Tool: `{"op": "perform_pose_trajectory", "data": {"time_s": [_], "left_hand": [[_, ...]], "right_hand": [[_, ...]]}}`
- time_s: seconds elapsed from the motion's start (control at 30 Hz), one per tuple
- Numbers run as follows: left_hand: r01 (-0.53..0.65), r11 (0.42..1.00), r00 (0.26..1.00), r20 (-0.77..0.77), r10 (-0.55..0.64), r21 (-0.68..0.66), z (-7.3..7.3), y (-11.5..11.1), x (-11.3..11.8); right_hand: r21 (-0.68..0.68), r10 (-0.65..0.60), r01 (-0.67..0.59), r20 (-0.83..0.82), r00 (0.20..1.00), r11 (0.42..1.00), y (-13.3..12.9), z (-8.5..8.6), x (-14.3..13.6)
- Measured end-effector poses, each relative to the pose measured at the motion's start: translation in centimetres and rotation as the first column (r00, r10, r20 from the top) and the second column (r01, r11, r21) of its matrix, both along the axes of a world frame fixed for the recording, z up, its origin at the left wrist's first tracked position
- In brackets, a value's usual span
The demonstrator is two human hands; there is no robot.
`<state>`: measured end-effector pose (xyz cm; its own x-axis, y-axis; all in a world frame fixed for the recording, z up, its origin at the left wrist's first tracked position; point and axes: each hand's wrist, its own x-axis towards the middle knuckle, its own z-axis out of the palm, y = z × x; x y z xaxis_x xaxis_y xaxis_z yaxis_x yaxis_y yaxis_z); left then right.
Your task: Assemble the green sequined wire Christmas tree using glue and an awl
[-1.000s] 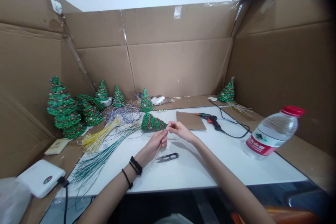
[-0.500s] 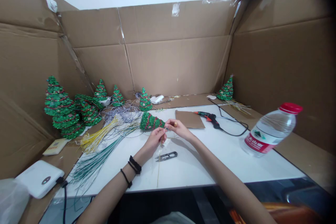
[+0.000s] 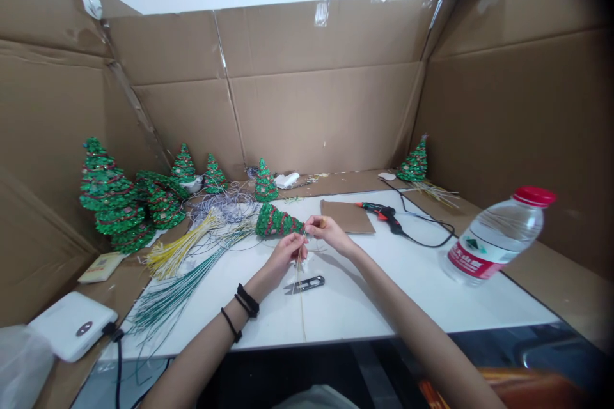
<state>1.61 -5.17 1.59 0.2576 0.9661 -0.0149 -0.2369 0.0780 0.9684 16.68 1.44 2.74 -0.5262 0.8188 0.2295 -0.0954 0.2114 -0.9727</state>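
Observation:
A small green Christmas tree (image 3: 278,221) with dark red garland lies on its side, its tip toward my fingers. My left hand (image 3: 286,252) is closed in a pinch on thin pale strands (image 3: 301,294) that hang down toward the table's front edge. Close beside it, my right hand (image 3: 327,232) pinches the upper part of the strands near the tree's tip. The exact grip between the fingertips is too small to make out. Just below the hands lie thread snips (image 3: 307,285), partly crossed by a strand.
A glue gun (image 3: 384,214) with a black cable and a cardboard piece (image 3: 348,217) lie to the right, near a water bottle (image 3: 496,239). Yellow strands (image 3: 180,249), green strands (image 3: 185,291) and several finished trees (image 3: 110,195) are on the left. Cardboard walls (image 3: 326,108) surround the table.
The hanging strand has swung to the right across the snips. Both hands have shifted slightly to the right, still pinching.

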Motion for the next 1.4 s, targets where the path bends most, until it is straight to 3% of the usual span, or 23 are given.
{"op": "perform_pose_trajectory", "data": {"time_s": [0.37, 0.6, 0.7, 0.83, 0.97, 1.1, 1.27, 1.4], "left_hand": [[0.034, 0.999, 0.999, 0.035, -0.034, -0.012, -0.5, 0.1, -0.2], [0.066, 0.997, 0.984, 0.166, -0.058, -0.044, -1.1, 0.8, -0.6], [0.023, 0.999, 0.998, 0.055, -0.026, 0.041, -1.0, 0.6, -0.1], [-0.121, 0.949, 0.954, -0.232, 0.192, 0.290, -1.0, -0.2, 0.6], [-0.095, 0.939, 0.884, -0.406, 0.233, 0.330, -1.1, -0.4, 0.6], [-0.071, 0.929, 0.846, -0.470, 0.250, 0.364, -1.0, -0.4, 0.4], [-0.017, 0.933, 0.843, -0.497, 0.206, 0.359, -1.3, -0.2, 0.4], [-0.033, 0.950, 0.876, -0.449, 0.176, 0.309, -1.8, 0.2, 0.4]], "right_hand": [[0.017, -0.002, 0.002, 0.003, 1.000, 1.000, -0.3, 0.0, -0.2], [-0.027, 0.107, -0.107, -0.028, 0.994, 0.994, -1.2, 0.9, -0.5], [-0.040, 0.092, -0.093, -0.025, 0.995, 0.995, -1.4, 1.0, -0.5], [-0.035, 0.045, -0.045, -0.011, 0.999, 0.998, -1.5, 0.9, -0.5], [0.016, -0.063, 0.065, -0.074, 0.995, 0.998, -1.4, 0.5, -1.0], [0.042, -0.271, 0.288, -0.228, 0.935, 0.957, -1.0, 0.2, -0.9], [-0.006, -0.549, 0.590, -0.373, 0.748, 0.807, 0.4, 0.5, 0.8], [-0.079, -0.682, 0.718, -0.400, 0.612, 0.691, 1.4, 0.5, 2.2]]}}
